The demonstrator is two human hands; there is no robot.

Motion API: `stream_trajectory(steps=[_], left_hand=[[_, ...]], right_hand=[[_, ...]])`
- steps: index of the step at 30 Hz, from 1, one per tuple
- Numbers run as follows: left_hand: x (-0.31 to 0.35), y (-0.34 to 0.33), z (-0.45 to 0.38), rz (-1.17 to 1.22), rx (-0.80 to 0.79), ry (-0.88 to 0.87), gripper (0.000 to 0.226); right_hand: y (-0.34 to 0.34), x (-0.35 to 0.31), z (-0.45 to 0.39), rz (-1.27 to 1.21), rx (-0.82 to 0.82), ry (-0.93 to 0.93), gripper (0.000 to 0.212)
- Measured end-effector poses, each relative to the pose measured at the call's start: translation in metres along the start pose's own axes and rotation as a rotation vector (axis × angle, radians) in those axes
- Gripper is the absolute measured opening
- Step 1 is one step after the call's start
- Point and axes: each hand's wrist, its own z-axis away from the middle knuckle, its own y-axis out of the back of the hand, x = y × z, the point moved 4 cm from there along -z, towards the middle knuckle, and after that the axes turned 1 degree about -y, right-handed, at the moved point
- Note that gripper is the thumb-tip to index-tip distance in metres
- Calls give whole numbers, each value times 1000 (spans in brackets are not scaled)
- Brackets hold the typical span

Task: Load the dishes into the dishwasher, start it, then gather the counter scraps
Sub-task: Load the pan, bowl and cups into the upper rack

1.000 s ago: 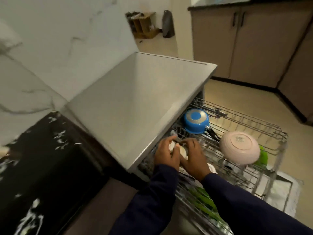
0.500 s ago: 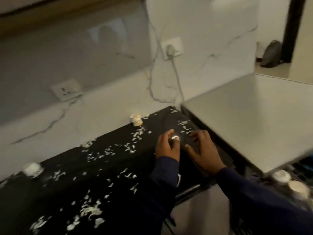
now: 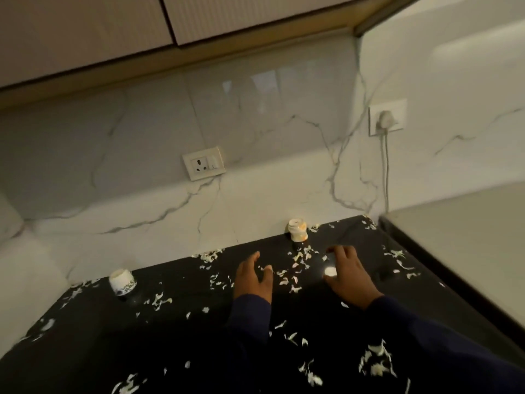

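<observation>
**Both hands spread over the scattered scraps**

The left hand and the right hand hover low over the black tabletop, palms down, fingers loosely spread — neither grip holds anything, both released. Whether the fingertips touch the surface is hard to tell in the dim, slightly blurred view. Dark blue sleeves cover both forearms.

The scraps — pale, thin flakes — lie strewn across the whole tabletop: a thick patch between the two hands, more along the back edge, and further clusters near the front right. A small bright spot sits just beside the right hand's thumb; it may be a reflection.

A small cream jar stands upright at the back of the tabletop against the marble wall, beyond the gap between the hands. A patterned white cup sits well to the left, tilted. The grey top of the dishwasher adjoins the tabletop on the right. On the wall, one socket is free, and another has a plug with its cable hanging down.
</observation>
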Motion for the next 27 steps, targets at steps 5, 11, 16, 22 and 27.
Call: stream_trajectory(steps=[5, 11, 16, 22, 27], left_hand=[[8, -1, -38, -43, 6, -8, 47], [30, -27, -93, -43, 6, 12, 48], [33, -57, -140, -28, 47, 52, 47], [23, -85, -176, -98, 41, 61, 44], [11, -100, -199, -136, 18, 74, 44]], right_hand=[[-12, 1, -54, 50, -130, -66, 71], [-21, 12, -128, 93, -195, -99, 82], [-41, 24, -190, 153, -283, -71, 94], [-77, 42, -236, 224, -369, -64, 94], [-94, 61, -264, 253, -352, -57, 89]])
